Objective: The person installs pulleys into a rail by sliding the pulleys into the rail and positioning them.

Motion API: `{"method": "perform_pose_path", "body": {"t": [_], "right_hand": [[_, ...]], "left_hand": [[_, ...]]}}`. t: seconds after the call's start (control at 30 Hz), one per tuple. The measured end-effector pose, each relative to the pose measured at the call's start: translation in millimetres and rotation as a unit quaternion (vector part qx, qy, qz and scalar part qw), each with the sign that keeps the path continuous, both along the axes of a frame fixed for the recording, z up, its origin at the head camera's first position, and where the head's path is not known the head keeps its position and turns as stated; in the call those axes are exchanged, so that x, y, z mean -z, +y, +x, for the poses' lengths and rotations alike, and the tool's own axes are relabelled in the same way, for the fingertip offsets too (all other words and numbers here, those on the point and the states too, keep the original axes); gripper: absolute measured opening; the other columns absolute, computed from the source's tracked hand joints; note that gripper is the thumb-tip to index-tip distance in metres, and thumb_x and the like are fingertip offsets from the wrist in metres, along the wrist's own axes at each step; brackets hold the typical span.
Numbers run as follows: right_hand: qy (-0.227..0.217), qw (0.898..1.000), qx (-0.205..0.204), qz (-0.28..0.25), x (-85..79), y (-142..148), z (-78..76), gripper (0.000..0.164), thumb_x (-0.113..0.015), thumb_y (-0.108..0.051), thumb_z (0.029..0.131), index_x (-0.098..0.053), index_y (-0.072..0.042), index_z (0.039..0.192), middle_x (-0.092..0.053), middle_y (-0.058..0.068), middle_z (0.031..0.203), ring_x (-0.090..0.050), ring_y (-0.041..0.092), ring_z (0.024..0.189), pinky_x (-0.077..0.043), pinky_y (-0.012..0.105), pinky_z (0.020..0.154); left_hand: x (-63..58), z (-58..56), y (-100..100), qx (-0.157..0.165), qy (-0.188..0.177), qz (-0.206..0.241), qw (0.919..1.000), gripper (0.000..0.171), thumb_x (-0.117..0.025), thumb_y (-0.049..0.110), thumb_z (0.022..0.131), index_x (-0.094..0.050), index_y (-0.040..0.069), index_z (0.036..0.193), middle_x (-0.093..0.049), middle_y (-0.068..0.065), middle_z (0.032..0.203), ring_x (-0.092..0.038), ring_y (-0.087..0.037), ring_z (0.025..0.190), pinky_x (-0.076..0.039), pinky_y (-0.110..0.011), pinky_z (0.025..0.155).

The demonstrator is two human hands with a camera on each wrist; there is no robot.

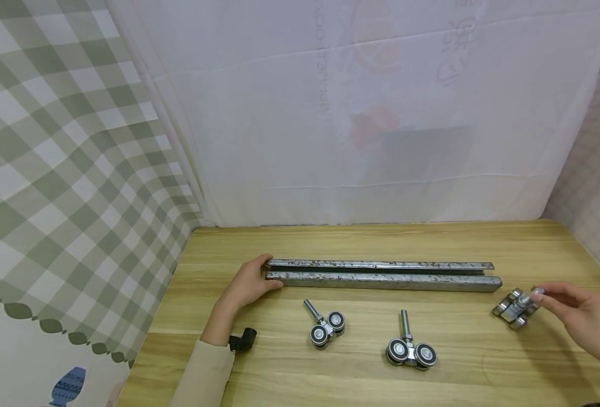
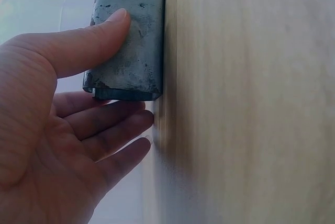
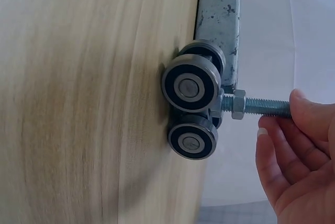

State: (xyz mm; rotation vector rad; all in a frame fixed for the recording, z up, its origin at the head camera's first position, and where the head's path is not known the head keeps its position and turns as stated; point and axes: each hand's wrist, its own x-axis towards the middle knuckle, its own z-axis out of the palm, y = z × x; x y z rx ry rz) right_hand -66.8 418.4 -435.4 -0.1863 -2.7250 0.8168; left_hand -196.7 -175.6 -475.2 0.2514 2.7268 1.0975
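Note:
A speckled grey metal channel rail (image 1: 381, 280), its slot facing up, lies across the table. My left hand (image 1: 249, 282) grips its left end. In the left wrist view the thumb (image 2: 99, 43) presses the rail's side, while the fingers reach around behind its end. My right hand (image 1: 585, 314) pinches the threaded bolt of a roller trolley (image 1: 514, 308) just off the rail's right end. In the right wrist view that trolley's wheels (image 3: 189, 87) stand by the table surface with the bolt (image 3: 261, 107) pointing up, its tip between thumb and fingers.
Two more roller trolleys lie in front of the rail, one (image 1: 325, 328) at centre left and one (image 1: 411, 350) at centre. A white cloth (image 1: 279, 141) hangs behind the wooden table (image 1: 330, 390); a checked curtain (image 1: 76, 169) hangs at left.

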Motion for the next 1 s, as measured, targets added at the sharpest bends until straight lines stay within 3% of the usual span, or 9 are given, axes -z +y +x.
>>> {"method": "perform_pose_path", "body": {"t": [0.03,0.13,0.23,0.33,0.47,0.9,1.0], "right_hand": [[-0.005,1.0,0.005,-0.001,-0.5,1,-1.3,0.031,-0.08,-0.008,0.094,-0.07,0.017,0.108,-0.073,0.031,0.09,-0.037,-0.027,0.074,-0.037,0.005,0.053],[-0.02,1.0,0.015,-0.004,-0.4,3,-4.0,0.034,-0.078,-0.013,0.097,-0.069,0.016,0.112,-0.076,0.021,0.088,-0.036,-0.028,0.075,-0.037,0.006,0.053],[-0.012,1.0,0.013,-0.009,0.8,6,-6.1,0.033,-0.078,-0.013,0.097,-0.07,0.015,0.112,-0.074,-0.005,0.08,-0.037,-0.029,0.076,-0.038,0.005,0.054],[-0.002,1.0,0.009,-0.016,1.5,9,-7.6,0.033,-0.078,-0.013,0.096,-0.07,0.015,0.112,-0.063,-0.03,0.079,-0.038,-0.03,0.076,-0.037,0.005,0.054],[0.008,1.0,0.011,-0.023,2.1,11,-9.7,0.035,-0.078,-0.014,0.097,-0.069,0.016,0.112,-0.05,-0.047,0.081,-0.038,-0.031,0.076,-0.036,0.005,0.055],[-0.008,1.0,0.01,-0.006,-0.3,21,-19.5,0.036,-0.076,-0.019,0.099,-0.069,0.012,0.115,-0.056,-0.041,0.082,-0.033,-0.032,0.08,-0.034,0.014,0.057],[-0.019,1.0,0.022,-0.006,-0.4,23,-22.2,0.039,-0.074,-0.023,0.101,-0.069,0.012,0.117,-0.069,-0.024,0.081,-0.032,-0.029,0.082,-0.032,0.017,0.06]], "left_hand": [[-0.1,-0.2,0,0.0,0.001,0.0,1.0,0.078,-0.087,0.027,0.089,-0.05,0.004,0.154,-0.06,-0.017,0.146,-0.058,-0.034,0.132,-0.05,-0.053,0.107],[0.3,-0.2,0,0.001,0.002,-0.002,1.0,0.078,-0.087,0.027,0.089,-0.05,0.004,0.154,-0.06,-0.017,0.145,-0.059,-0.034,0.131,-0.051,-0.053,0.106],[0.5,-0.3,0,0.001,0.003,-0.003,1.0,0.078,-0.087,0.027,0.089,-0.05,0.004,0.154,-0.06,-0.017,0.145,-0.059,-0.034,0.131,-0.051,-0.053,0.106],[0.4,-0.3,0,0.001,0.003,-0.003,1.0,0.078,-0.088,0.027,0.089,-0.05,0.004,0.154,-0.06,-0.017,0.145,-0.059,-0.034,0.131,-0.051,-0.053,0.106],[0.1,-0.4,0,0.001,0.003,-0.003,1.0,0.079,-0.087,0.027,0.089,-0.05,0.003,0.154,-0.061,-0.018,0.144,-0.059,-0.034,0.131,-0.051,-0.053,0.107],[0.8,-0.8,0,-0.001,0.004,-0.001,1.0,0.079,-0.087,0.025,0.089,-0.05,0.001,0.154,-0.061,-0.019,0.144,-0.06,-0.034,0.131,-0.051,-0.053,0.106],[0.7,-0.4,0,0.0,0.003,-0.001,1.0,0.079,-0.087,0.025,0.089,-0.049,0.001,0.154,-0.06,-0.02,0.145,-0.059,-0.035,0.132,-0.051,-0.053,0.107]]}}
